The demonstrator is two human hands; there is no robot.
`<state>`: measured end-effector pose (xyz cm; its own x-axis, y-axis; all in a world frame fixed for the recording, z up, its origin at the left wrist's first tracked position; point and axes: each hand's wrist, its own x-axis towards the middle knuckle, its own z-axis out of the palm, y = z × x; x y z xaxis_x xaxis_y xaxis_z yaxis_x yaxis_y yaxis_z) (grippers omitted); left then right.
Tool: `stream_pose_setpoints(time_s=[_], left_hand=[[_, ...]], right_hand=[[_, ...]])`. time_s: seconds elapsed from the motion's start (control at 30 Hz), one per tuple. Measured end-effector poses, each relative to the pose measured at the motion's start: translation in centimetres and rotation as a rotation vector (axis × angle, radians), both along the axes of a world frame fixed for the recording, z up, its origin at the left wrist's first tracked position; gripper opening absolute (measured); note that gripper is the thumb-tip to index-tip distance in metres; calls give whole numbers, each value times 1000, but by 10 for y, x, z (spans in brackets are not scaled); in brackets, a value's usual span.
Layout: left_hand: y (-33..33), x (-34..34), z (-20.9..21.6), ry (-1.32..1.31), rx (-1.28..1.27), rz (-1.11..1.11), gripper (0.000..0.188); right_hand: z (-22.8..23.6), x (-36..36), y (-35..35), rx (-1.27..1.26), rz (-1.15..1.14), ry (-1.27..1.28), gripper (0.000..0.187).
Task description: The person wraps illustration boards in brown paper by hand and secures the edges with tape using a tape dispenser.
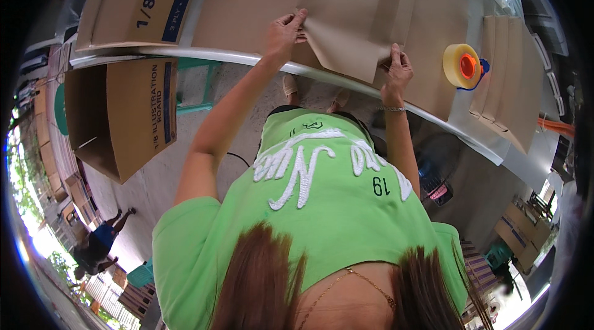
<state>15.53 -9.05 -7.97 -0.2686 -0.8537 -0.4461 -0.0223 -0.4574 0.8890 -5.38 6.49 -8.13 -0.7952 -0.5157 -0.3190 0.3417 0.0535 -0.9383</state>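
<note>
Both hands pinch a folded flap of brown kraft paper [346, 45] at the table's near edge: the left hand [286, 32] with thumb and fingers pressed together on the flap's left corner, the right hand [398, 69] closed on its lower right edge. The paper lies on a large flat cardboard sheet [260, 2]. Just right sits a yellow tape roll [461, 65]; an open cardboard box [120, 116] stands far left.
</note>
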Motion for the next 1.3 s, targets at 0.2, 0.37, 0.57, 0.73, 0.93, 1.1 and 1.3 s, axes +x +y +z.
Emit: stream_pose_setpoints(time_s=[0.2, 0.37, 0.57, 0.73, 0.93, 1.1, 1.3], left_hand=[[23, 5, 14, 41, 45, -67, 39], [46, 8, 23, 33, 101, -111, 37], [70, 19, 29, 15, 153, -265, 36], [88, 16, 33, 105, 227, -195, 34], [85, 15, 27, 89, 249, -203, 32], [82, 21, 42, -7, 249, -222, 32], [83, 16, 33, 7, 204, -287, 29]], right_hand=[[0, 17, 22, 8, 149, -68, 25], [12, 42, 30, 13, 156, -148, 25], [13, 59, 49, -28, 264, -235, 24], [19, 57, 50, 4, 301, -230, 21], [9, 52, 50, 41, 380, -133, 25], [9, 46, 56, 86, 448, -112, 29], [-3, 36, 60, 56, 557, -150, 25]])
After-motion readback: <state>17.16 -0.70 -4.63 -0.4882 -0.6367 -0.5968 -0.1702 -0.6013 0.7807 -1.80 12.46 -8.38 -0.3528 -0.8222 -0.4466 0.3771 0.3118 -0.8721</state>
